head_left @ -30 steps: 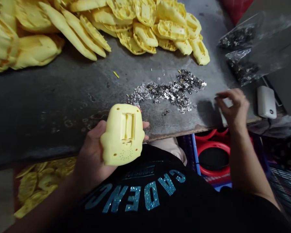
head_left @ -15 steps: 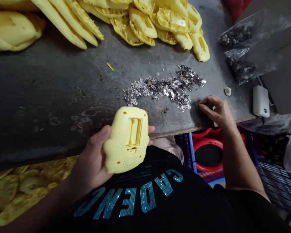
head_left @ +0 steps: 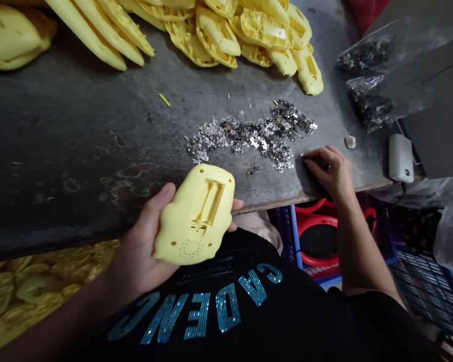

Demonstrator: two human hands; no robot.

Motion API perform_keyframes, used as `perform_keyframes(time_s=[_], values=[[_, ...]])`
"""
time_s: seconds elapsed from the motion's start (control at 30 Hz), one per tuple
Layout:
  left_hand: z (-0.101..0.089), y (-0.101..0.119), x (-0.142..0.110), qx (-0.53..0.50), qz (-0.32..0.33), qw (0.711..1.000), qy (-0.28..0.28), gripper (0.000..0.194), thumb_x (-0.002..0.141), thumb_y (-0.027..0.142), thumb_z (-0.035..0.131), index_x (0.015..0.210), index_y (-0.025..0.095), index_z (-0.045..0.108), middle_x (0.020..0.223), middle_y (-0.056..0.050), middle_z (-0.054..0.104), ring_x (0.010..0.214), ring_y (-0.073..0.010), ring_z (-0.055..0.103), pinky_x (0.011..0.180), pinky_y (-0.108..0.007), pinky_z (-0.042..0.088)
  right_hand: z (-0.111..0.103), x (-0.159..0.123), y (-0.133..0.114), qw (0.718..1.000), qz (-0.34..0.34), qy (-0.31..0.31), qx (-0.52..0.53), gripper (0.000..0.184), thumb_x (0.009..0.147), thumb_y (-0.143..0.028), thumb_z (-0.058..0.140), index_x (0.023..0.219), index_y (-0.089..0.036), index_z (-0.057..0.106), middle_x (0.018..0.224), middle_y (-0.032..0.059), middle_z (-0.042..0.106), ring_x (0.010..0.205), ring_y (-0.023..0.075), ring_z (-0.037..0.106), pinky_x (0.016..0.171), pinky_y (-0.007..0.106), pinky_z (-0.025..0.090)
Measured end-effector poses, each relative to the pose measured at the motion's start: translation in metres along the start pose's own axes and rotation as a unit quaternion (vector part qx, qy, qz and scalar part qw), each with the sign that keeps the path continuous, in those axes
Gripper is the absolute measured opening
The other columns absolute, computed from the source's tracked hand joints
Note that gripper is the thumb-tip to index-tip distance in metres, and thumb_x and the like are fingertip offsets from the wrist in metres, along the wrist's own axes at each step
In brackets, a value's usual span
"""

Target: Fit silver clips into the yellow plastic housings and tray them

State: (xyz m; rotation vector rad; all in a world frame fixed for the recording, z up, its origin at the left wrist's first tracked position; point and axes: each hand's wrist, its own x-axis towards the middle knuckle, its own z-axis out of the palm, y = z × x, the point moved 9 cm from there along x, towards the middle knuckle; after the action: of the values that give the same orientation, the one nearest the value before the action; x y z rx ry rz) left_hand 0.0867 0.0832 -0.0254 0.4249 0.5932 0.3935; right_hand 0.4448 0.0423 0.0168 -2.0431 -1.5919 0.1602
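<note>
My left hand (head_left: 141, 251) grips a yellow plastic shell (head_left: 194, 215) at the near edge of the dark table (head_left: 79, 146). The shell's back faces up, showing an open battery slot and small speaker holes. My right hand (head_left: 328, 171) rests on the table edge to the right, fingers curled and pinched down beside a scatter of small shiny metal parts (head_left: 252, 137). What the fingertips pinch is too small to make out.
A heap of yellow shells (head_left: 249, 35) lies at the table's far side. Clear bags of dark metal parts (head_left: 370, 80) and a white box (head_left: 400, 157) sit at the right. Below the table are red rings (head_left: 320, 226) and more yellow shells (head_left: 30, 286).
My right hand came down from above the table's right edge and moved left to the metal parts, fingers closing. The shell in my left hand tilted slightly to the right.
</note>
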Motion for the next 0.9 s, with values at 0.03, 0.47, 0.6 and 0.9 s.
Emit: perform_keyframes(time_s=[0.03, 0.47, 0.6, 0.9], values=[[0.003, 0.000, 0.001, -0.001, 0.005, 1.000, 0.001, 0.071, 0.110, 0.070, 0.060, 0.158, 0.019, 0.073, 0.143, -0.020, 0.083, 0.107, -0.0337, 0.089, 0.088, -0.038, 0.074, 0.000, 0.001, -0.001, 1.000, -0.004, 0.002, 0.007, 0.011, 0.099, -0.035, 0.077, 0.103, -0.027, 0.085, 0.095, 0.0045, 0.077, 0.088, 0.0242, 0.072, 0.087, 0.040, 0.057], [0.036, -0.015, 0.003, -0.035, -0.014, 0.995, -0.094, 0.064, 0.105, 0.069, 0.074, 0.134, 0.012, 0.077, 0.114, -0.016, 0.090, 0.099, -0.0280, 0.087, 0.087, -0.034, 0.067, 0.004, -0.026, -0.189, 0.932, -0.267, -0.052, 0.241, 0.031, 0.098, -0.009, 0.084, 0.118, -0.033, 0.080, 0.106, -0.0001, 0.086, 0.095, 0.0240, 0.082, 0.084, 0.043, 0.066], [0.035, -0.014, -0.003, -0.017, -0.002, 0.995, -0.100, 0.074, 0.101, 0.073, 0.075, 0.144, 0.013, 0.072, 0.106, -0.014, 0.090, 0.092, -0.0298, 0.087, 0.082, -0.037, 0.065, 0.005, -0.025, -0.216, 0.925, -0.331, -0.033, 0.185, 0.030, 0.100, -0.010, 0.084, 0.121, -0.030, 0.079, 0.106, 0.0025, 0.084, 0.092, 0.0216, 0.081, 0.081, 0.040, 0.067], [0.034, -0.011, -0.013, -0.009, 0.001, 0.997, -0.078, 0.085, 0.094, 0.068, 0.084, 0.161, 0.019, 0.062, 0.123, -0.014, 0.088, 0.096, -0.0307, 0.085, 0.083, -0.038, 0.063, 0.003, -0.037, -0.240, 0.900, -0.429, -0.012, 0.081, 0.027, 0.101, -0.006, 0.081, 0.123, -0.021, 0.077, 0.107, 0.0089, 0.085, 0.088, 0.0235, 0.079, 0.080, 0.042, 0.065]])
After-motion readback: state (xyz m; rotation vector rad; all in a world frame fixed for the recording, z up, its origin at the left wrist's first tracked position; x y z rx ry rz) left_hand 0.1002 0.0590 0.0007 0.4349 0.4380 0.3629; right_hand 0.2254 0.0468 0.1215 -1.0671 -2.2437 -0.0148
